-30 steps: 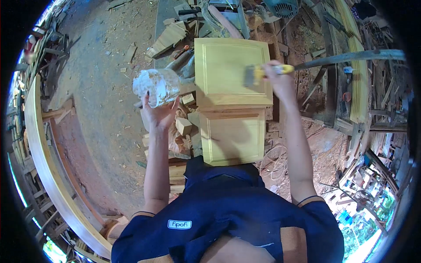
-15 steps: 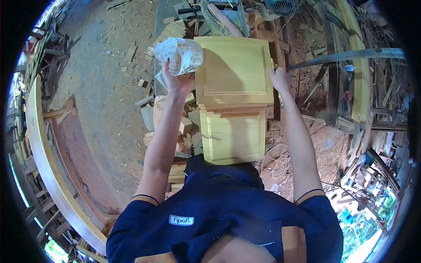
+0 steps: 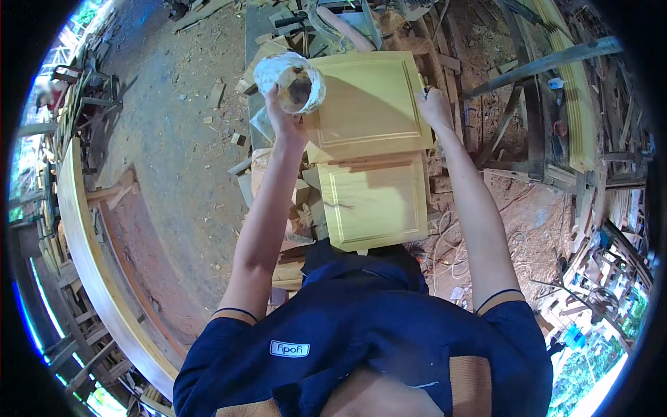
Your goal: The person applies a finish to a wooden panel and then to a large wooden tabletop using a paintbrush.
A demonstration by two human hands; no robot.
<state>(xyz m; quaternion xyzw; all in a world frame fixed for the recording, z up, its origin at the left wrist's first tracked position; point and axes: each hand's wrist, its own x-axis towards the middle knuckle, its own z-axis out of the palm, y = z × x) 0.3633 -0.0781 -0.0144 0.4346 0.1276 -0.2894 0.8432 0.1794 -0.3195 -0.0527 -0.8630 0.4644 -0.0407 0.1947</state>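
My left hand [image 3: 285, 124] is closed round a tub [image 3: 267, 70] smeared with white. Its round opening faces me and shows dark brown stuff inside. The tub is held up beside the top left of a yellow wooden panel [image 3: 368, 104] with a grooved border. A second, smaller yellow panel [image 3: 375, 201] lies nearer my body, against the larger one's lower edge. At the larger panel's right edge, my right hand [image 3: 435, 109] is closed on a slim tool [image 3: 422, 83] with yellow and dark parts; its kind is mostly hidden by the fingers.
Wood offcuts [image 3: 301, 192] are heaped left of the panels. A long pale board [image 3: 97, 264] stands at the far left. Timber beams [image 3: 542, 66] and coiled cord [image 3: 451, 243] lie to the right. A blue machine part [image 3: 358, 21] is at the top.
The tub has tipped so its opening now faces me. My right hand has shifted slightly along the panel's right edge. The whole view has moved a little.
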